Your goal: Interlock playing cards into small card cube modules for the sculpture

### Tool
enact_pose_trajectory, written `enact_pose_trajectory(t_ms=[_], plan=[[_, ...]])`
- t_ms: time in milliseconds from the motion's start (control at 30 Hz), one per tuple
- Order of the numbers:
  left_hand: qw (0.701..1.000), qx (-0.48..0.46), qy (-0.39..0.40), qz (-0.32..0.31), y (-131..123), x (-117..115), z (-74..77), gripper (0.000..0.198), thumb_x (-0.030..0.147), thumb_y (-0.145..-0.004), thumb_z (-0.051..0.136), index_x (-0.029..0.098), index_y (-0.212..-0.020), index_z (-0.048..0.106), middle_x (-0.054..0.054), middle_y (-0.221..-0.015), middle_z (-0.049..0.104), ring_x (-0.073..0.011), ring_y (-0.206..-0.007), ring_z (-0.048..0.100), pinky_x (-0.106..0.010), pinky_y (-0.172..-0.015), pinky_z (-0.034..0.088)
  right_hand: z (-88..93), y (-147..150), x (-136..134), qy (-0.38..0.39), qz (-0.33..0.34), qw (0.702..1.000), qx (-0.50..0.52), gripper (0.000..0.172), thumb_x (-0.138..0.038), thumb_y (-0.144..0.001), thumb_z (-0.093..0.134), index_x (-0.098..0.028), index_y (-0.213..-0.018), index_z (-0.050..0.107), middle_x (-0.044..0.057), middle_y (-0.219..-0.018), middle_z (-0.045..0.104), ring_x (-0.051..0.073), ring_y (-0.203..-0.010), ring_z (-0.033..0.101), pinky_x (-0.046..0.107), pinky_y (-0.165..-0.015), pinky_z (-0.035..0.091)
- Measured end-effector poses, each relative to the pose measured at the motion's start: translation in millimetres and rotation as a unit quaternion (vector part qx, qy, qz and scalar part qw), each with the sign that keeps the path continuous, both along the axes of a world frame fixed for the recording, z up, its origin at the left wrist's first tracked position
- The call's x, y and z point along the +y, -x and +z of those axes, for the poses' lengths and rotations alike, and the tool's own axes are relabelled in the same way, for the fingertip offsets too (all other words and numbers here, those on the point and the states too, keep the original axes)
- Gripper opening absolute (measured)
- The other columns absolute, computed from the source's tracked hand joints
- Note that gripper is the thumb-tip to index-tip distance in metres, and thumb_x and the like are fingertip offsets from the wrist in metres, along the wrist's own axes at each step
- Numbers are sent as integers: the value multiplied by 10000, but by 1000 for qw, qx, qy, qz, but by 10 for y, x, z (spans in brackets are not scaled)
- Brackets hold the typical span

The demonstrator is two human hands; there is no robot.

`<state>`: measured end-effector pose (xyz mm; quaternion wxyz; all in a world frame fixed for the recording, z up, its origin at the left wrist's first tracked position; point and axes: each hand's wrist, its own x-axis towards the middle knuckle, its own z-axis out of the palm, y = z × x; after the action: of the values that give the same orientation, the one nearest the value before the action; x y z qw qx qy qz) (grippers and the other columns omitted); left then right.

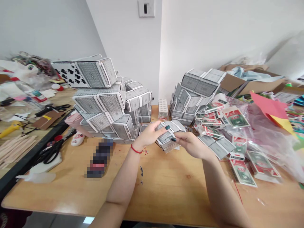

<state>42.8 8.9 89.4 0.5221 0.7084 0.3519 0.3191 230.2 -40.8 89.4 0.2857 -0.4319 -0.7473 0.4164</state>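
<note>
Card block (165, 138), partly hidden by hands (150, 134), pixelated object (99, 158)

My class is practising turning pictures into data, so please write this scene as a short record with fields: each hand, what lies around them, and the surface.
Left hand: holds a grey-and-white patterned block of playing cards
Right hand: grips the same block at its right side
Beyond, left: tall stack of similar grey-and-white card blocks; black pips show on its top block
Beyond, right: second stack of grey-and-white card blocks
Far right: green, red and white card boxes
Far left: black-handled scissors
Surface: light-brown wooden table
</note>
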Motion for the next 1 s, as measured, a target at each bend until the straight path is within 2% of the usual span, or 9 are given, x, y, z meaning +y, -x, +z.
enact_pose_trajectory(t_ms=[200,433,667,1000], plan=[[992,87,-82,37,23,17,-21,302,423,-809,483,144,-861,584,-17,-819,621,-156,-761,549,-244,-678,421,-7,50,-7,-12,-3,1000,-8,321,-391,-858,415,-174,-683,574,-5,-642,526,144,-627,454,241,-596,369],[959,193,-185,97,6,-58,1,317,460,-820,444,169,-748,548,1,-667,571,-145,-633,507,-251,-599,357,-25,93,-13,-23,11,999,-39,275,-277,-862,380,-182,-609,431,-38,-591,356,109,-576,337,217,-546,304],[957,193,-181,117,-44,-75,-2,216,381,-827,444,192,-881,535,-12,-792,604,-162,-734,541,-261,-665,380,-26,125,-18,-41,1,998,-46,256,-220,-837,383,-189,-583,374,-36,-601,327,114,-601,329,216,-546,292],[966,163,-165,112,-68,-84,35,195,354,-809,475,192,-882,556,-3,-748,600,-164,-718,538,-259,-679,381,-21,153,-36,-44,-28,997,-60,244,-156,-811,367,-194,-576,312,-41,-584,310,107,-581,311,224,-535,276]])
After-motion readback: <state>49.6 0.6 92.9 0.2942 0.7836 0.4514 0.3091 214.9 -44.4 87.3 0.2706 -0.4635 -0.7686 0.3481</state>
